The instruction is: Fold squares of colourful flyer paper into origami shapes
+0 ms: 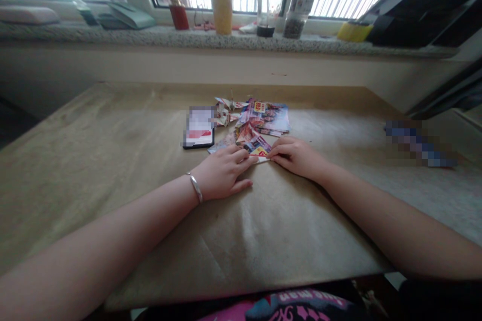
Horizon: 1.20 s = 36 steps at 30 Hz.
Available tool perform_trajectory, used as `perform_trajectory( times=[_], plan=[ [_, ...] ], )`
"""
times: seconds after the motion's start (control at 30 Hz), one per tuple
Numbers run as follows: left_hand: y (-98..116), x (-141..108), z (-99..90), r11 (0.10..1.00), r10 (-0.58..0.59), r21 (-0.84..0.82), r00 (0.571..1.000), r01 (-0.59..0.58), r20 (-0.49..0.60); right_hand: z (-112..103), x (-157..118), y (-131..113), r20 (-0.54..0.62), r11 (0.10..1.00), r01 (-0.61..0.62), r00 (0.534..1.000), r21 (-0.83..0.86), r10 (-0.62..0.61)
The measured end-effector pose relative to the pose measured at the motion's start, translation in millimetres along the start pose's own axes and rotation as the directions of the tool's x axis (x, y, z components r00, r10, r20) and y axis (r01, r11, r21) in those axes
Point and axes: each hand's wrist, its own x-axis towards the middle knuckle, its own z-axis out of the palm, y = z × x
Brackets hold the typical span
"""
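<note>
Pressing on a small sheet of printed paper (260, 152), two bare hands meet near the middle of a tan worktop (241, 241). The left hand (224, 170), with a silver bracelet (196, 188) at its wrist, lies palm down, fingers reaching over the left part of the paper. Its grip is wide: the thumb stands apart from the index finger. The right hand (297, 156) comes in from the other side, its fingertips gathered at the paper's right end. That grip is narrow, though whether the edge is pinched or only pressed down cannot be told. The paper lies between the two hands, reaching under the left fingers, with a pale strip along its near edge and coloured print beyond.

Just past the paper is a stack of colourful leaflets (276, 116), and to the left of the stack are two folded paper shapes (227, 119) with pointed ends. A phone (199, 133) lies beside them, its screen partly blurred. Well off to the right is a blurred blue item (417, 144). Behind, on a speckled windowsill (143, 36), stand a red container (178, 16), a tall yellow tube (221, 0) and a clear jar (299, 10).
</note>
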Motion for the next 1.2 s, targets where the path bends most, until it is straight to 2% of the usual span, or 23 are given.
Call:
perform_trajectory(
  times=[0.3,0.43,0.6,0.83,1.2],
  plan=[
    [-0.8,0.5,-0.3,1.0,-0.007,-0.015,1.0,0.007,0.024,-3.1,-2.8,-4.9,0.043,0.989,0.016,0.999,-0.146,-0.01],
    [-0.6,0.1,-0.1,1.0,0.001,-0.015,1.0,-0.001,0.028,-4.1,-2.7,-8.5,0.04,0.967,0.102,0.995,-0.235,-0.095],
    [-0.7,0.2,0.0,1.0,0.014,-0.002,1.0,-0.014,0.023,-2.4,-1.2,-8.2,0.058,0.959,0.183,0.983,-0.216,-0.175],
    [-0.4,0.1,-0.8,1.0,0.017,0.003,0.999,-0.017,0.037,-3.5,-0.4,-8.5,0.112,0.954,0.195,0.978,-0.227,-0.173],
    [-0.2,-0.6,-1.8,1.0,0.025,0.009,0.999,-0.025,0.045,-15.9,1.7,-9.2,0.224,0.899,0.262,0.956,-0.35,-0.191]
  ],
)
